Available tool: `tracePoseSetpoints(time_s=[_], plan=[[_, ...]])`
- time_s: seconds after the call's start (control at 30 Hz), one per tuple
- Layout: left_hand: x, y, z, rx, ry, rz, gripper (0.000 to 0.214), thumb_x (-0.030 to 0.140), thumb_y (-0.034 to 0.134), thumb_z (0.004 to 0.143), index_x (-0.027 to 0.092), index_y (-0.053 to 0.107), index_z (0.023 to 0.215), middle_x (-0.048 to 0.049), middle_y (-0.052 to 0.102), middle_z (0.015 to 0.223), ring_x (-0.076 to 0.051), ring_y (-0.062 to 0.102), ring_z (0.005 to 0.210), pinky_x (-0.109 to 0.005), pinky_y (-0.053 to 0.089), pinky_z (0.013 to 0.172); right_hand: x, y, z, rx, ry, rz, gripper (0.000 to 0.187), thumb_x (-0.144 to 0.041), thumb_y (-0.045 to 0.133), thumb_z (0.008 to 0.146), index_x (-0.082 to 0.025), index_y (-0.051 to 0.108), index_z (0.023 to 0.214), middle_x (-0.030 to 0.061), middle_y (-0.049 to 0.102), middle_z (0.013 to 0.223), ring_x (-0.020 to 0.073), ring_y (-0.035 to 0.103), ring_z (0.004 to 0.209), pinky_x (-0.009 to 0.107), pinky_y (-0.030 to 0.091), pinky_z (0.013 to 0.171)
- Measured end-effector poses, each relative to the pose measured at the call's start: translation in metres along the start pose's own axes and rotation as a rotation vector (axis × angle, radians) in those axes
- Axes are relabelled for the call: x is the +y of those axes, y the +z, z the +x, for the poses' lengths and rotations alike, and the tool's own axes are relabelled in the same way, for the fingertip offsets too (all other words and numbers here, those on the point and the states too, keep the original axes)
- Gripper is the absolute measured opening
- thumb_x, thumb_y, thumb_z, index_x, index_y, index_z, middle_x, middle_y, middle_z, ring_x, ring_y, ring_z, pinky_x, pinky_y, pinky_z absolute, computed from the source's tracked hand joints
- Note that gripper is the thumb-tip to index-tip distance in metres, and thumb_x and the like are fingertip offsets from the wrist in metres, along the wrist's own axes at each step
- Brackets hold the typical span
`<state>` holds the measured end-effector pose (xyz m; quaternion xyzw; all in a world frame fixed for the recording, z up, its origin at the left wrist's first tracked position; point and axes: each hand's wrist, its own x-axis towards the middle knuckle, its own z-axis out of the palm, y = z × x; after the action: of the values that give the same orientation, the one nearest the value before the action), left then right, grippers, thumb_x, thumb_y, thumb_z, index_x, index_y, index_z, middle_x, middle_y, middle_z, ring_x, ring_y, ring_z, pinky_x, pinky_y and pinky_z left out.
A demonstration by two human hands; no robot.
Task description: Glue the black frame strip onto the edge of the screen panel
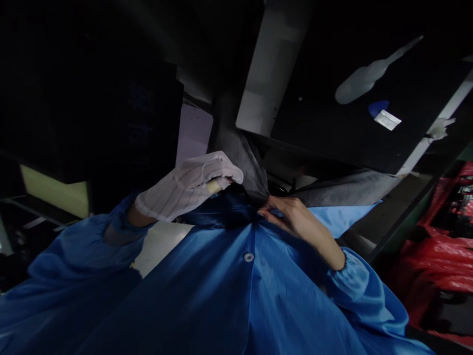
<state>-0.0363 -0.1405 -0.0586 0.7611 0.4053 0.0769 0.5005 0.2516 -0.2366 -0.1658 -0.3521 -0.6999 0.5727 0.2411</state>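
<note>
I am looking down at the blue smock (pixel 221 286) on my own body, which has a round snap button (pixel 249 257) at its front. My left hand (pixel 192 185) wears a white striped glove, with yellowish tape (pixel 213 186) around the thumb. Its fingers are bent and closed on a dark fold of the smock; the fingertips are partly in shadow. Bare, my right hand (pixel 290 214) pinches the smock's front edge between thumb and fingers. The hands are a short way apart, at waist height. Grey trousers (pixel 236 153) show beyond them.
On a black tabletop (pixel 332 138) at the right lie a translucent dropper bottle (pixel 360 83), a blue pointed piece (pixel 378 107) and a small silvery-white packet (pixel 388 120). Red plastic wrapping (pixel 439 256) is at the far right. A dark box-like shape (pixel 148 118) stands at the left.
</note>
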Motion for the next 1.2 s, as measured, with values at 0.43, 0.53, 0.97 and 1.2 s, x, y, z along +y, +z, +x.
tracePoseSetpoints(time_s=[0.43,0.53,0.97,1.2], plan=[[0.002,-0.006,0.000,-0.101,-0.159,0.039,0.034,0.027,0.052,0.117,0.024,0.086,0.113,-0.0041,0.081,0.127,-0.020,0.078,0.116,-0.033,0.063,0.099,0.006,0.005,-0.008,0.017,-0.011,-0.056,0.026,-0.037,0.054,0.126,-0.024,0.066,0.107,0.0039,0.078,0.091,0.0177,0.073,0.074,0.027,0.049,0.069],[0.003,-0.006,0.001,-0.118,-0.156,0.073,0.037,0.024,0.049,0.117,0.022,0.085,0.112,-0.0035,0.083,0.130,-0.018,0.077,0.117,-0.032,0.062,0.104,0.007,0.007,-0.010,0.030,-0.019,-0.066,0.026,-0.037,0.054,0.126,-0.024,0.065,0.106,0.0035,0.078,0.091,0.0172,0.072,0.073,0.027,0.048,0.070],[0.002,-0.010,0.009,-0.130,-0.212,0.123,0.040,0.027,0.047,0.116,0.019,0.087,0.115,-0.0073,0.085,0.132,-0.022,0.076,0.128,-0.039,0.060,0.117,0.010,0.009,-0.012,0.031,0.011,-0.074,0.026,-0.038,0.053,0.125,-0.024,0.066,0.107,0.0044,0.079,0.090,0.0187,0.073,0.073,0.028,0.050,0.069],[0.005,-0.015,0.013,-0.115,-0.277,0.110,0.041,0.030,0.048,0.113,0.024,0.088,0.115,-0.0011,0.087,0.132,-0.022,0.077,0.131,-0.045,0.050,0.132,0.012,0.011,-0.008,0.012,0.024,-0.065,0.028,-0.039,0.053,0.125,-0.023,0.069,0.110,0.0045,0.079,0.091,0.0192,0.074,0.075,0.029,0.052,0.072]])
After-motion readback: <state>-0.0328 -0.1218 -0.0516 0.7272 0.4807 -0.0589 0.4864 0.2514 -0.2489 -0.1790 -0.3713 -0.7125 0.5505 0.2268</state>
